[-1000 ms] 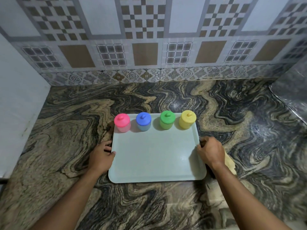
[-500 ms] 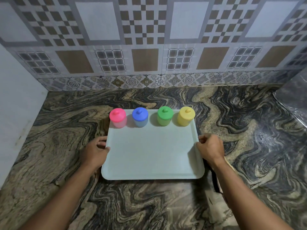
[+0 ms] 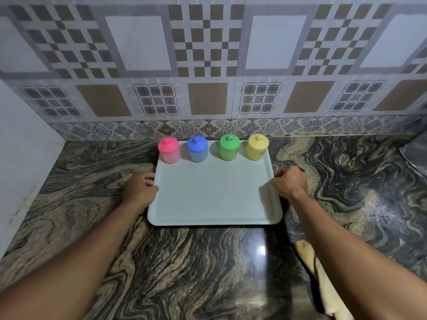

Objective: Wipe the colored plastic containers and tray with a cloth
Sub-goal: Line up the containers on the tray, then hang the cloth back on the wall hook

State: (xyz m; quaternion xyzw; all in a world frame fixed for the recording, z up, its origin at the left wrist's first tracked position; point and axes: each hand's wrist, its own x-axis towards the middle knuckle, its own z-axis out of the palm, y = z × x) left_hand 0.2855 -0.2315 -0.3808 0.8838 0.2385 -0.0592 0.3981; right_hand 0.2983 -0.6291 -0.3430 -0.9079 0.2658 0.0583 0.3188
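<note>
On a dark, swirl-veined stone counter (image 3: 208, 262), at centre of view: one pale rectangular tray (image 3: 215, 195), flat, its far edge close to the patterned tile wall (image 3: 208, 65) at 12 o'clock.

Along the tray's far edge, a row of four lidded plastic containers, upright, each apart from its neighbour. From 9 to 3 o'clock: pink container (image 3: 169, 150), blue container (image 3: 197, 148), green container (image 3: 229, 147), yellow container (image 3: 257, 147). Each lid has a small knob on top.

Left hand (image 3: 141, 188): at 9 o'clock of the tray, grasping its left rim, thumb over the edge, fingers curled beside it.

Right hand (image 3: 290, 181): at 3 o'clock of the tray, fingers curled down onto the right rim, gripping it.

Cloth (image 3: 323, 280): cream-coloured, lying on the counter at 4 to 5 o'clock of the tray, partly hidden under the right forearm, well apart from both hands.

At 9 o'clock of the counter, a plain white side wall (image 3: 20, 158).
</note>
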